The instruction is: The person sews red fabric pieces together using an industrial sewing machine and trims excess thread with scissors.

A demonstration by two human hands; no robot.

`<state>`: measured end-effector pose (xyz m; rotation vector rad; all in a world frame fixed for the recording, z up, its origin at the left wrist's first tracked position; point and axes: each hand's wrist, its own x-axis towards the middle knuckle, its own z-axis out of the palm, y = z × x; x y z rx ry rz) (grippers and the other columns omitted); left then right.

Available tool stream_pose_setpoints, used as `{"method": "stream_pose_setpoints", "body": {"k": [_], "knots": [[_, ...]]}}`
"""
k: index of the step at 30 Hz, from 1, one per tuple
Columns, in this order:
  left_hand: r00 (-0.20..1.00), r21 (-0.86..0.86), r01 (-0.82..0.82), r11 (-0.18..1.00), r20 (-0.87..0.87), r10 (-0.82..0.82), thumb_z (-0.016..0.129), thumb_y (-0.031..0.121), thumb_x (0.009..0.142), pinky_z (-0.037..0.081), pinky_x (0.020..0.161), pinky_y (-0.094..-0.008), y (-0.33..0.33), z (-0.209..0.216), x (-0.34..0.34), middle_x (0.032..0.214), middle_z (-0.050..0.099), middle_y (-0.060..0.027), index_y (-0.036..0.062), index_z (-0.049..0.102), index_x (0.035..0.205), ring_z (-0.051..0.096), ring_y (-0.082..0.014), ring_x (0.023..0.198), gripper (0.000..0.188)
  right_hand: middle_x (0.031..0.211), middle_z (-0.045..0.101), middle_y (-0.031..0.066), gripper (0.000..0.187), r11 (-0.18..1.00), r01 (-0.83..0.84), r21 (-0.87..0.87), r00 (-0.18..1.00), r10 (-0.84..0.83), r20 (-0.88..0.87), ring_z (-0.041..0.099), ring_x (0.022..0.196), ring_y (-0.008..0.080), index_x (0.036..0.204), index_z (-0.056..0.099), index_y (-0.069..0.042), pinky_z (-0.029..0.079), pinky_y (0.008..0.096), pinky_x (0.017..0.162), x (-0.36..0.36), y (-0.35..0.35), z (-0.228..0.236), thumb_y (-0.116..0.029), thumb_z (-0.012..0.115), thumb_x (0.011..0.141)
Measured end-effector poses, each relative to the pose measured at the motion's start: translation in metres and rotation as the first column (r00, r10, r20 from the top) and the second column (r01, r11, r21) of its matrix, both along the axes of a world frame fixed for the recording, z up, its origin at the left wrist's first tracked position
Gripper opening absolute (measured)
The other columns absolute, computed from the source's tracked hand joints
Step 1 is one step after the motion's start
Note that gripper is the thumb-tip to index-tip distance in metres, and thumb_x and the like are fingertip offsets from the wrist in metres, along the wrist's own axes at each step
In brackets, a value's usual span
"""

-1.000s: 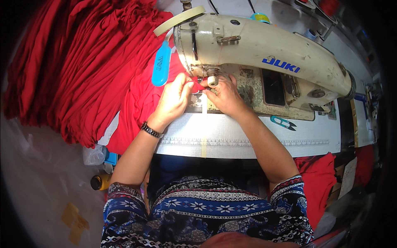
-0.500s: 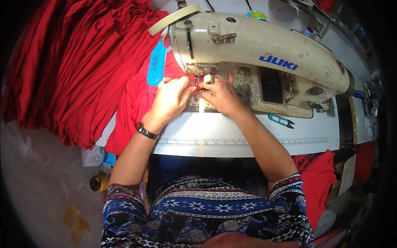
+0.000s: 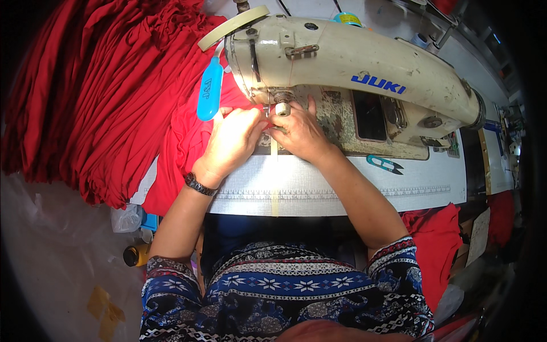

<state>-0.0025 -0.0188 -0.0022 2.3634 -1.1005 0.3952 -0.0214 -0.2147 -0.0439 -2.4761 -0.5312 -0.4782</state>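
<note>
Two bare hands work at one sewing machine, its cream-painted metal arm scuffed and rounded, its bed worn patchy. The left hand has its grip pinched on a small fold of red fabric, which sits between both hands, just beside the needle area. The right hand meets it from the other side with curled fingers; whether its grip is clenched, I cannot tell. One dark linked wristband circles the left wrist. Left of the machine lies one large heap of soft red cloth in long, narrow pleats. One pair of teal thread snips, pointed and dark-bladed, rests on the white, finely textured table, along which runs one printed ruler scale.
</note>
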Motion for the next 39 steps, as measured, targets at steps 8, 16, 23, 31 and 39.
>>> {"method": "stream_pose_setpoints", "body": {"k": [8,16,23,31,39], "knots": [[0.992,0.114,0.067,0.991,0.096,-0.078,0.064,0.009,0.087,0.042,0.09,-0.0426,0.002,-0.011,-0.017,0.083,0.062,-0.0028,0.0127,0.064,0.095,0.062,-0.0223,0.085,0.009,0.108,0.072,-0.0033,0.018,0.998,-0.065,-0.021,0.987,0.061,-0.149,0.057,0.119,0.0261,0.099,0.077,-0.018,0.01,0.0749,0.113,-0.006,-0.011,0.01,-0.019,0.07,0.083],[0.966,0.185,-0.067,0.98,0.258,0.017,0.068,0.014,0.089,0.04,0.1,-0.0492,-0.003,-0.023,-0.046,0.102,0.072,-0.0045,0.0075,0.07,0.105,0.067,-0.0172,0.103,0.017,0.108,0.071,-0.0035,0.019,0.994,-0.023,-0.104,0.995,0.013,-0.095,0.059,0.115,0.0214,0.098,0.076,-0.016,0.01,0.0777,0.111,-0.015,-0.003,0.021,-0.028,0.067,0.087],[0.974,0.123,-0.056,0.991,0.226,0.026,0.068,0.013,0.089,0.04,0.103,-0.0505,0.001,-0.032,-0.048,0.109,0.072,-0.005,0.0063,0.07,0.11,0.067,-0.0183,0.105,0.023,0.109,0.072,-0.0038,0.022,0.995,0.073,-0.069,0.996,-0.069,0.064,0.062,0.11,0.021,0.105,0.075,-0.016,0.011,0.0751,0.111,-0.021,0.001,0.0,-0.029,0.073,0.087],[0.999,0.094,0.038,0.995,0.033,-0.041,0.073,0.017,0.082,0.038,0.102,-0.0521,0.015,-0.012,-0.043,0.102,0.068,-0.0068,0.0081,0.065,0.1,0.065,-0.0231,0.101,0.022,0.101,0.068,-0.006,0.029,0.983,-0.001,-0.185,0.982,0.036,0.185,0.06,0.107,0.016,0.099,0.076,-0.013,0.01,0.078,0.11,-0.032,0.007,0.012,-0.034,0.078,0.079],[0.999,0.24,0.033,0.97,0.03,-0.041,0.066,0.032,0.087,0.03,0.104,-0.0529,0.015,-0.004,0.0,0.121,0.062,-0.0034,0.0111,0.065,0.127,0.054,-0.0218,0.118,0.045,0.106,0.067,-0.0033,0.034,0.981,-0.018,-0.193,0.992,0.041,0.116,0.058,0.109,0.0174,0.1,0.076,-0.012,0.009,0.079,0.11,-0.03,0.003,0.014,-0.038,0.079,0.077]]}}
